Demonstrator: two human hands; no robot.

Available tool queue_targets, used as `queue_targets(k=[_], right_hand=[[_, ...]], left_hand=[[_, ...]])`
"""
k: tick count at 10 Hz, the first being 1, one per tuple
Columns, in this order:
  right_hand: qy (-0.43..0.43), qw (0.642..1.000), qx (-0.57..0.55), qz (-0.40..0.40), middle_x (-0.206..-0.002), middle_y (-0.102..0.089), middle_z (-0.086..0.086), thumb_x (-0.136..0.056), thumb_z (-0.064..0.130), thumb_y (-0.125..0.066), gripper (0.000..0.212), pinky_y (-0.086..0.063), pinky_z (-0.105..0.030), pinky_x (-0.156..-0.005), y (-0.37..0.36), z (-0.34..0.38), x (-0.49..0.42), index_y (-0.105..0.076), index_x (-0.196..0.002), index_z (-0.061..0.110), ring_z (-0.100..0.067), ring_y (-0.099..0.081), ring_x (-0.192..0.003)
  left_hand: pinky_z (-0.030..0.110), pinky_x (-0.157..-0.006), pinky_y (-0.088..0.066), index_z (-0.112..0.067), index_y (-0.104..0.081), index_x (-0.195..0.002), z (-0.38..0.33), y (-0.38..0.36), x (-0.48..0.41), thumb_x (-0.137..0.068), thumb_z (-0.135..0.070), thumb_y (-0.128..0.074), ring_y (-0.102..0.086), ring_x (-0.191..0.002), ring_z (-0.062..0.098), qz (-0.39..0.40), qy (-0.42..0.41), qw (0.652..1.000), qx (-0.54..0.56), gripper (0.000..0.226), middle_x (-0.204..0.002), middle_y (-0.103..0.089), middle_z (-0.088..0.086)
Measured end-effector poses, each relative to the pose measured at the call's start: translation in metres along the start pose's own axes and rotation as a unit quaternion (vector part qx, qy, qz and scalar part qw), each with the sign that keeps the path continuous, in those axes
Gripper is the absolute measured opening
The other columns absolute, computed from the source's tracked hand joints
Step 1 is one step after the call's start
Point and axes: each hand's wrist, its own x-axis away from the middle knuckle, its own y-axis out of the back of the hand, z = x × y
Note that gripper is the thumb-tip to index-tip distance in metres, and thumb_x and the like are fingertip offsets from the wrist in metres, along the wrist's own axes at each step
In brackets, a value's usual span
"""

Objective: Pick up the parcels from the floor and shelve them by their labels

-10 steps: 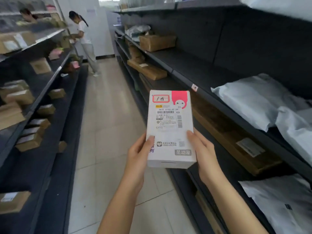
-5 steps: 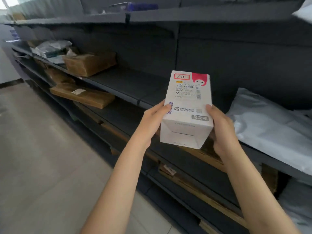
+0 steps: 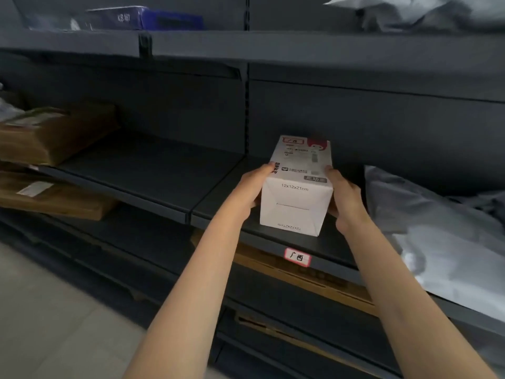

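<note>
Box (image 3: 296,187), mid-frame, long axis pointing into the shelf (image 3: 218,187); both hands' fingers (image 3: 269,168) clamp its sides equally.

on the near end of the white box (image 3: 296,206) we read "12x12x21cm", printed twice (the lower one upside down). its top label is too blurred for us, save a red-framed "广西". the tag (image 3: 297,257) on the shelf edge (image 3: 218,216) reads "广西". a blue box (image 3: 144,19) higher up shows "k8 167", unclear.
</note>
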Motion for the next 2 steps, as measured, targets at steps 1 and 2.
queue_targets(k=[1, 2], right_hand=[[-0.003, 1.000, -0.002, -0.005, -0.092, -0.069, 0.002, -0.096, 0.034, -0.052, 0.013, -0.050, -0.034, -0.085, -0.006, -0.001, -0.009, -0.059, -0.089, 0.025, -0.017, -0.065, -0.086], [0.029, 0.998, 0.005, -0.051, -0.092, -0.068, 0.002, -0.097, 0.033, -0.049, 0.019, -0.051, -0.031, -0.082, -0.009, -0.001, -0.012, -0.061, -0.094, 0.019, -0.020, -0.065, -0.092]], left_hand=[[0.045, -0.108, -0.040, -0.020, -0.069, -0.108, -0.001, 0.000, -0.011, -0.090, -0.052, -0.052, -0.063, -0.115, 0.028, -0.008, 0.008, 1.000, 0.007, 0.041, -0.112, -0.074, 0.006], [0.045, -0.110, -0.040, -0.021, -0.066, -0.104, 0.002, 0.002, -0.024, -0.095, -0.052, -0.047, -0.061, -0.117, 0.027, -0.043, 0.003, 0.998, 0.053, 0.037, -0.114, -0.071, 0.006]])
